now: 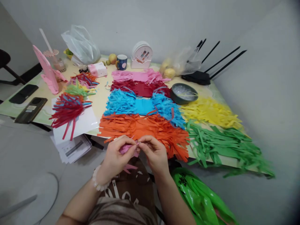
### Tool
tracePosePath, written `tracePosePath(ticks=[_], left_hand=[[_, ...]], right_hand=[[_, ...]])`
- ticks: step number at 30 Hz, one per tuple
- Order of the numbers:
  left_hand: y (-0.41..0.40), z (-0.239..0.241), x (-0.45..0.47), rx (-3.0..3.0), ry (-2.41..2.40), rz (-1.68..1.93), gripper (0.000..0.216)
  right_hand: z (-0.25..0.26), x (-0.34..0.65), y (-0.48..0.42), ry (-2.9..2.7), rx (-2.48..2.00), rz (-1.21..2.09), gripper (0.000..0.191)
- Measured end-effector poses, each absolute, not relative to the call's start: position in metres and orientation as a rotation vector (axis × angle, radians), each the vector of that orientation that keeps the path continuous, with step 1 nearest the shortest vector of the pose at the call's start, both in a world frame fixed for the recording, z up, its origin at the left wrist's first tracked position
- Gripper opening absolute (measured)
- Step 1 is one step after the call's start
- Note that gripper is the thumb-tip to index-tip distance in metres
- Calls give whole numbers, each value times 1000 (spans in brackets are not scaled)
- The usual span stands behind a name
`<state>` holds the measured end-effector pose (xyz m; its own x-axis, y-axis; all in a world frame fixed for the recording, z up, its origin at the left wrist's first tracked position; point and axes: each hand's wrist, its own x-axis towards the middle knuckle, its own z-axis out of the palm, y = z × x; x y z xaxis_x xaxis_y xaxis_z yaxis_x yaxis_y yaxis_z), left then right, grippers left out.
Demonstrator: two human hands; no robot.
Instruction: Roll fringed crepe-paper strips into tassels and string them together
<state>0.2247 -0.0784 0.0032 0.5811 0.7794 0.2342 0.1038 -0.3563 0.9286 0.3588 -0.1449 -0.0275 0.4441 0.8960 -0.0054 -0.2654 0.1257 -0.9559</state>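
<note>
Over my lap, my left hand (120, 151) is closed around a piece of pink fringed paper (126, 149), part of which hangs out below the palm. My right hand (152, 153) pinches the end of the same pink piece, its fingertips meeting the left ones. Just beyond my hands lies orange fringed paper (140, 126) along the table edge. Behind it come blue (144, 106), dark red (142, 88) and pink fringed sheets (140, 75). To the right are yellow (211, 111) and green fringed paper (225, 145).
A dark bowl (184, 93) sits among the sheets. Multicoloured tassels (67, 109) lie left, near two phones (30, 109) and a pink stand (48, 70). A mug (122, 62) and a black router (197, 77) are at the back. A green bag (199, 193) is at lower right.
</note>
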Motion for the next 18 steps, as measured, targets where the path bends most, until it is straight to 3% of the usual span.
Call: tracePosePath(ticks=[9,18], left_hand=[[-78,3,221,1717,692,795,8],[-87,-10,226,1548,767,914,5]], right_hand=[[-30,352,-150,-691,-1116,991,24],[-31,344,-152,-687,-1107,869,15]])
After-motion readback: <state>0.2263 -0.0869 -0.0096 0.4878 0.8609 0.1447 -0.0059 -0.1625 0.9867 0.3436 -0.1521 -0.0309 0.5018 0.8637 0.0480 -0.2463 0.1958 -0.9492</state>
